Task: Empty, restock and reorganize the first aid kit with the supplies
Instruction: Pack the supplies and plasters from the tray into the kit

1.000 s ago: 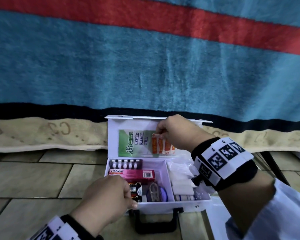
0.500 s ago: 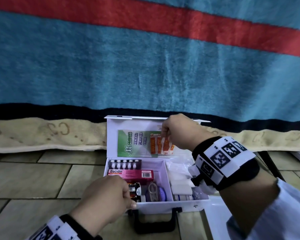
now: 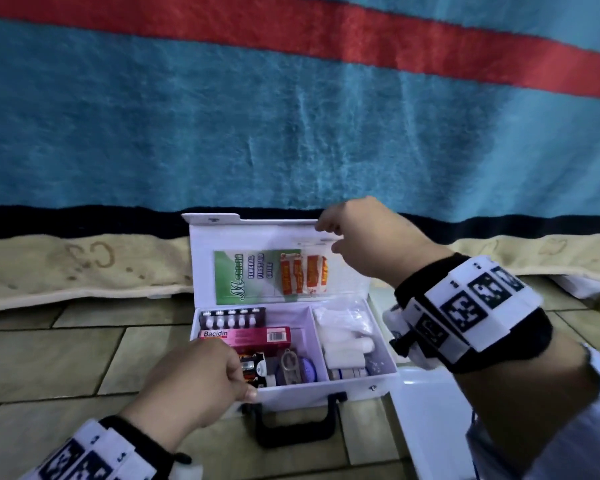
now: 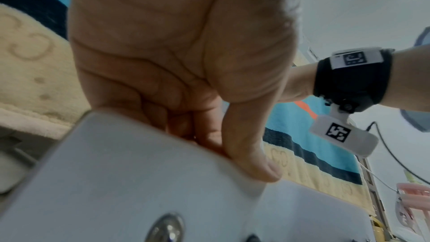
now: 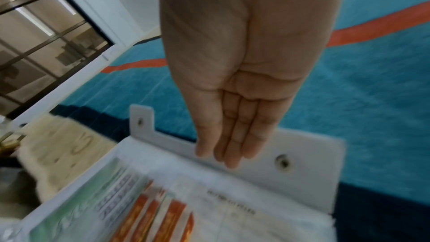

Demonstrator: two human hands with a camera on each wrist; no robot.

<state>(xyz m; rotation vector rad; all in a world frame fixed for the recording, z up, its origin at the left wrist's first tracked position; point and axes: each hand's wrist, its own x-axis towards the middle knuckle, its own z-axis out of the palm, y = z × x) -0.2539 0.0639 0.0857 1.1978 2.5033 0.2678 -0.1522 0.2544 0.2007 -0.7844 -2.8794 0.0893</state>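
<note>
The white first aid kit lies open on the tiled floor with its lid upright. The lid's clear pocket holds orange plaster strips and a green guide leaflet. My left hand grips the kit's front wall, thumb outside and fingers inside. My right hand is at the lid's top edge, its straight fingers touching the rim above the plasters. In the tray are a pink Bacidin box, a blister pack and white gauze rolls.
A blue blanket with a red stripe hangs right behind the kit, its cream border on the floor. The kit's black handle points toward me. A white flat panel lies on the tiles to the right.
My right hand has risen from the orange plasters in the lid pocket to the lid's top edge; the plasters stay in the pocket. The left hand keeps its grip on the front wall.
</note>
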